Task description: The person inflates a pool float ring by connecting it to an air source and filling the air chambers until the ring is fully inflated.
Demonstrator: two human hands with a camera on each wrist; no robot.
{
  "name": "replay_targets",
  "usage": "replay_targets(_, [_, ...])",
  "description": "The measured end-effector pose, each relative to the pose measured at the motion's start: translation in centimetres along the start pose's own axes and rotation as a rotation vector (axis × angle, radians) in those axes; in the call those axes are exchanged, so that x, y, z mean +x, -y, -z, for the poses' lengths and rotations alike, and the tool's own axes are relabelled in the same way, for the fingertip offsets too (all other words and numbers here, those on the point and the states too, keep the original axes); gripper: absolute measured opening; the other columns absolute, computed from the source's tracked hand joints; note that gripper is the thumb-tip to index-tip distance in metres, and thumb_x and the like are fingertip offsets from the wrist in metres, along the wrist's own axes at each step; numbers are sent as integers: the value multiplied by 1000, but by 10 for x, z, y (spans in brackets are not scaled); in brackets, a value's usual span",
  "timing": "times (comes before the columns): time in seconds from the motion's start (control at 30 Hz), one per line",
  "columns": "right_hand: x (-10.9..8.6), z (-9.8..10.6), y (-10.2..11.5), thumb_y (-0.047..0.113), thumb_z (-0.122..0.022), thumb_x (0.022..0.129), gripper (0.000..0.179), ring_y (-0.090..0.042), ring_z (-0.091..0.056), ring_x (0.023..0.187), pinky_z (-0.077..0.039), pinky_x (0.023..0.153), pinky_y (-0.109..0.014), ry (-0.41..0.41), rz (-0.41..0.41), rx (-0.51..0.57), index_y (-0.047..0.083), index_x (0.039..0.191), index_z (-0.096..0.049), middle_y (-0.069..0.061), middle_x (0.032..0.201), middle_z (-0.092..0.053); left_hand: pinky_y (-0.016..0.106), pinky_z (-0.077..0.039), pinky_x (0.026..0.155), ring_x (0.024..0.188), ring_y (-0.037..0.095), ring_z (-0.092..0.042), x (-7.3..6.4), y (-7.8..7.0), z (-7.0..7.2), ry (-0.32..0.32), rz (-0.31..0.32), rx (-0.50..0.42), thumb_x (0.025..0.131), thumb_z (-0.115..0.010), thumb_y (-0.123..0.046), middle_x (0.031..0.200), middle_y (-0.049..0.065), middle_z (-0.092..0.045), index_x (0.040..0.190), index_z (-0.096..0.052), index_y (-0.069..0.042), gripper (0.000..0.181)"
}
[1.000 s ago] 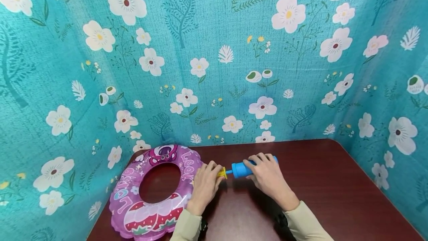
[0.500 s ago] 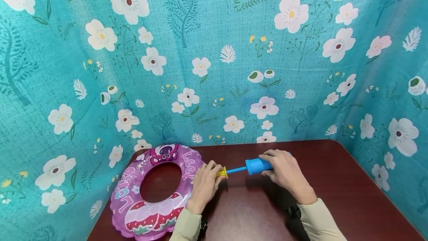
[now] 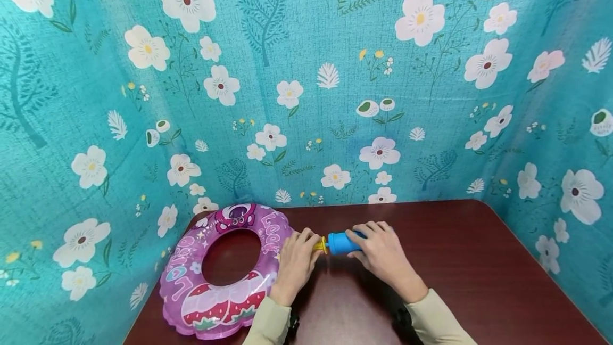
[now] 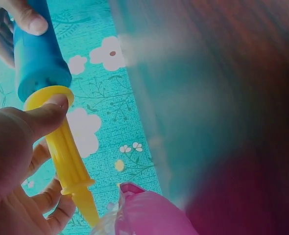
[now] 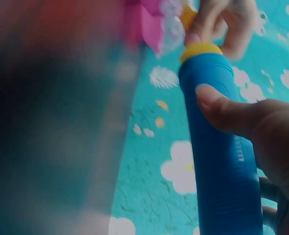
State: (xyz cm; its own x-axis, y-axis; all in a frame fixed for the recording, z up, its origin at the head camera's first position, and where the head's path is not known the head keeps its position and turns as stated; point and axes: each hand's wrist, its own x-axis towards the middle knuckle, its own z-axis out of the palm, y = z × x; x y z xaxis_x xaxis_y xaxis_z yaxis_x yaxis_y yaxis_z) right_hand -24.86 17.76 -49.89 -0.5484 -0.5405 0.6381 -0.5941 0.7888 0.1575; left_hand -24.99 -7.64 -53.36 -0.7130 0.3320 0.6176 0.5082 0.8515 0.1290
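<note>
A blue hand air pump [image 3: 341, 243] lies between the two hands, its yellow nozzle end [image 4: 66, 152] toward the swim ring. My left hand [image 3: 296, 262] pinches the yellow part, thumb against its round flange. Wrapped around the blue barrel [image 5: 220, 161] is my right hand [image 3: 383, 254]. Barrel and yellow flange stand close together, with barely any rod between them. The purple swim ring [image 3: 174, 281], printed with strawberries and a bear, lies at the left. In the left wrist view the yellow tip meets the ring's clear valve [image 4: 105, 223]; how deep it sits I cannot tell.
Beneath everything is a dark reddish-brown table [image 3: 479, 276] with rounded far corners. A turquoise floral curtain [image 3: 306, 121] hangs behind it and along both sides.
My right hand first drew the blue barrel rightward, baring a long blue rod, then pushed it back left against the yellow part. The left hand and swim ring stay nearly in place.
</note>
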Motion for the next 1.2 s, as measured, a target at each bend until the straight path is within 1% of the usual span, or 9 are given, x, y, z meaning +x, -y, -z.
replay_targets(0.1, [0,-6,6,44,-97,75,56,-27,-70,101,-56,87,-49,-7,-11,14,19,123,-80,-6,114,-77,36,-48,77,93,20,-58,0,1,-1,11,-3,20,92,-84,-30,107,-4,-64,113,-75,-22,24])
replay_targets(0.2, [-1,-6,3,42,-97,74,57,-26,-70,102,-56,89,-48,19,-37,34,19,124,-80,-4,115,-78,36,-49,76,93,20,-59,0,1,-1,21,-2,32,94,-83,-31,107,-4,-65,113,-75,-23,23])
replay_targets(0.37, [-4,6,-20,37,-100,73,63,-29,-70,106,-55,96,-51,92,-110,56,16,128,-78,-5,120,-77,38,-51,76,90,21,-60,1,1,1,13,9,44,95,-82,-34,106,-5,-66,112,-75,-24,21])
replay_targets(0.5, [-9,16,-40,28,-102,70,66,-33,-70,110,-53,99,-57,110,-161,73,13,129,-78,-9,121,-76,38,-52,75,88,21,-60,3,1,0,-20,4,64,92,-84,-32,104,-5,-66,109,-75,-24,21])
replay_targets(0.63, [-11,20,-48,28,-102,69,63,-33,-70,107,-55,96,-57,96,-146,60,11,125,-79,-11,119,-76,38,-51,74,88,22,-60,4,1,-2,-42,-23,58,91,-85,-30,105,-5,-67,109,-75,-22,22])
replay_targets(0.73, [-8,17,-40,34,-101,70,61,-33,-70,103,-57,91,-55,70,-90,24,11,122,-79,-11,115,-77,38,-50,73,88,22,-60,5,1,-2,-49,-29,42,91,-85,-28,106,-5,-67,110,-75,-22,22])
replay_targets(0.9, [-3,5,-15,44,-98,74,58,-30,-68,99,-57,86,-51,46,-27,-26,14,120,-79,-8,110,-75,35,-49,74,90,20,-60,2,2,-2,-37,-20,15,91,-86,-28,107,-6,-68,111,-76,-22,23])
replay_targets(1.07, [-3,-7,5,47,-94,78,56,-27,-67,100,-56,84,-48,46,-19,-13,17,123,-79,-6,112,-74,34,-49,77,93,18,-59,-2,1,-1,9,0,-3,91,-86,-30,110,-7,-68,112,-76,-23,24])
replay_targets(1.2, [-2,-9,7,47,-95,77,56,-26,-67,101,-55,86,-48,36,-38,15,19,123,-79,-4,113,-74,34,-52,79,94,17,-59,0,1,3,45,21,-8,93,-84,-32,112,-7,-68,113,-76,-23,24])
